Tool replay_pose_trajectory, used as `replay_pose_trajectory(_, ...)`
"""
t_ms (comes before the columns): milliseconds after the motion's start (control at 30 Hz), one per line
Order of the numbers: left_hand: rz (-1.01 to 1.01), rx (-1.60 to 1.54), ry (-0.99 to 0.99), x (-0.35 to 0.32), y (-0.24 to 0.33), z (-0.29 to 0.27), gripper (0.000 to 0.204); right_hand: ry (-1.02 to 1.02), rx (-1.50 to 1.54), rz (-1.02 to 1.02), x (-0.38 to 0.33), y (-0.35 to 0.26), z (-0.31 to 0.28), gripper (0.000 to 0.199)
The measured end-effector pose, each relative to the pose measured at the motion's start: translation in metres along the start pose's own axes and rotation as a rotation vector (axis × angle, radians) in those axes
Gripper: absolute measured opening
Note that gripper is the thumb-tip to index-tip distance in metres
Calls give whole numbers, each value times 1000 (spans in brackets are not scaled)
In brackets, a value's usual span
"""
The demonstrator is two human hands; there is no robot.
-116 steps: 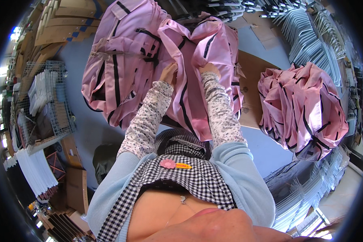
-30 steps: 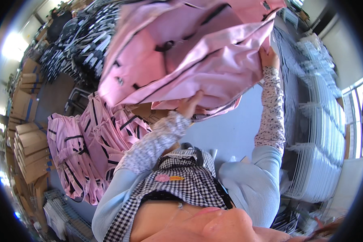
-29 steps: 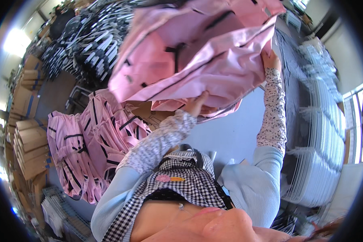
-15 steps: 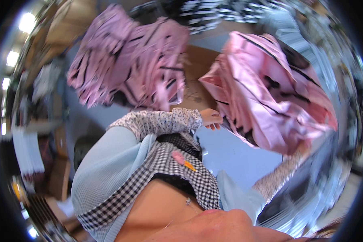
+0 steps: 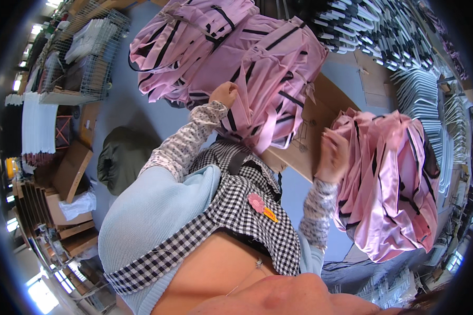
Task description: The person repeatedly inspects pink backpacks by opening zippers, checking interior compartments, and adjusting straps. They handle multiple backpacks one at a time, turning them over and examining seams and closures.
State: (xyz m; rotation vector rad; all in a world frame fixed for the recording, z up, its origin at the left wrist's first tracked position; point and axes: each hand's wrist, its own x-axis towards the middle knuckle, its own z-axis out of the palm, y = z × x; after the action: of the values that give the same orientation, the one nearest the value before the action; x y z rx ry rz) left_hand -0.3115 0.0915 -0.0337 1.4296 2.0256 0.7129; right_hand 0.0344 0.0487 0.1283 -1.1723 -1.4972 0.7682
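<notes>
A large heap of pink satiny fabric pieces with black strips (image 5: 278, 47) lies ahead of me, at the middle and left. At its near edge, my left hand (image 5: 224, 95) has its fingers closed on the edge of one pink fabric piece. To the right stands a second bunch of the same pink pieces (image 5: 383, 184), its folds hanging side by side. My right hand (image 5: 332, 157) is raised at the left side of this bunch, its fingers bent and smeared by motion. Whether it grips any cloth I cannot make out.
An open cardboard box (image 5: 326, 102) sits between the two pink bunches. Many white and black hangers (image 5: 362, 26) fill the far right. A wire rack (image 5: 102, 58) stands at the far left, with a dark green bundle (image 5: 123, 160) on the floor nearer me.
My left hand has moved left and forward from the right bunch to the left heap. My right hand has come inward from the right bunch's near right end to its left side. The view has turned.
</notes>
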Motion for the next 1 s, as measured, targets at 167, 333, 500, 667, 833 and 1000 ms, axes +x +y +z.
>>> replay_pose_trajectory(167,-32,397,-128,55,-36,-6,79,-274,-152,147,57,59,189,38)
replay_pose_trajectory(333,324,413,-138,59,-56,-4,86,-284,-743,355,53,147,334,78)
replay_pose_trajectory(500,341,384,-247,65,-63,-22,94,-345,-768,526,59,151,346,42)
replay_pose_trajectory(667,159,201,-426,77,-25,-31,99,59,-424,465,55,94,310,30)
replay_pose_trajectory(833,298,293,-239,96,1,13,97,303,-326,376,52,56,278,24)
replay_pose_trajectory(1000,225,187,-290,136,-17,18,75,536,-348,431,34,80,208,29)
